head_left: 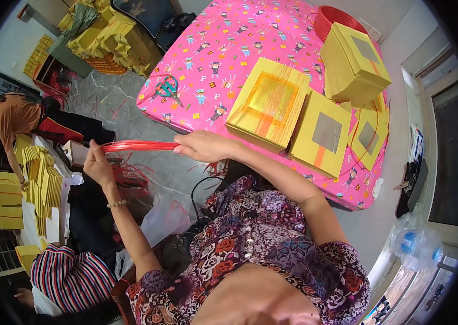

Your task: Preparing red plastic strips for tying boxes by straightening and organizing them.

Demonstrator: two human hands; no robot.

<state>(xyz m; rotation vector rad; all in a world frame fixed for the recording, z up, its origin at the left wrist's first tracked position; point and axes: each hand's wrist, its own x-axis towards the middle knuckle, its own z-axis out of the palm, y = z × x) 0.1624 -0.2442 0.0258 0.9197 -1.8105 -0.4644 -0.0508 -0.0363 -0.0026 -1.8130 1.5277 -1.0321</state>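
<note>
A bundle of thin red plastic strips (139, 145) is stretched level between my hands, above the floor. My left hand (99, 165) is closed round its left end, and a beaded bracelet circles that wrist. My right hand (205, 146) pinches the other end, close to the edge of the pink-covered table (196, 114). Just beyond the right hand, a yellow box (268, 100) with a gold, orange-edged panel lies on the table. Teal-handled scissors (169, 90) rest near the table's left corner.
More yellow boxes (356, 65) and a red basin (340, 23) stand at the table's right. Loose red strips (130, 176) lie below my hands. On the left, a person in a brown top (17, 116) and another in a striped top (72, 279) sit beside stacked yellow pieces (42, 176).
</note>
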